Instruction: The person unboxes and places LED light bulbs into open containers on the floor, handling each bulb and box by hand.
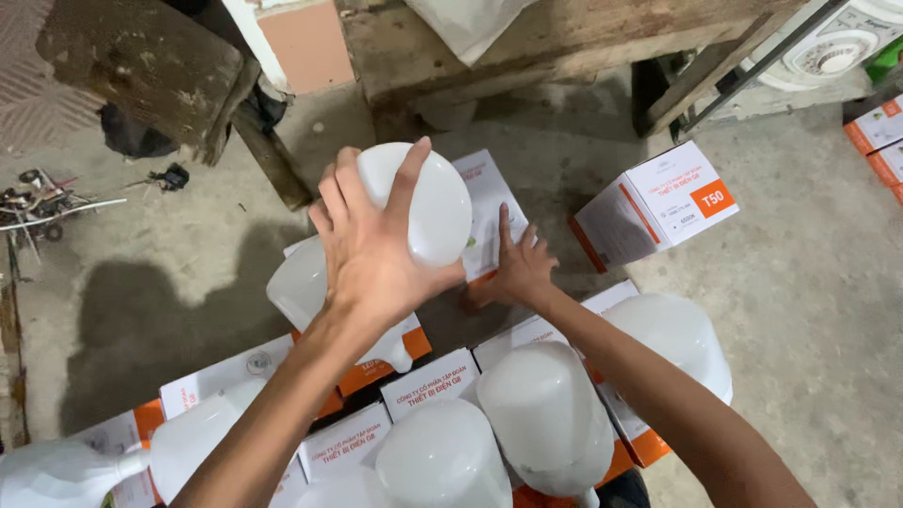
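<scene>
Gripping a large white lamp bulb point(423, 202) from above, the left hand point(372, 249) has its fingers spread wide over the smooth dome, a hold that suits a shape too broad to pinch. The bulb is raised above the white-and-orange cartons point(428, 381) on the concrete floor point(809, 282), over the far middle of the group. The right hand point(519, 271) lies flat, fingers extended, pressed on the carton point(489, 212) just beneath the bulb, apparently steadying it. More white bulbs point(550, 414) stand on the near cartons, each resting on a carton top; whether any sits inside its carton cannot be told. One more carton point(658, 202) lies tilted on the floor to the right, well apart from the group, flaps shut. A wooden bench point(546, 42) spans the far side, and a tangle of wires point(42, 202) lies at the far left.
</scene>
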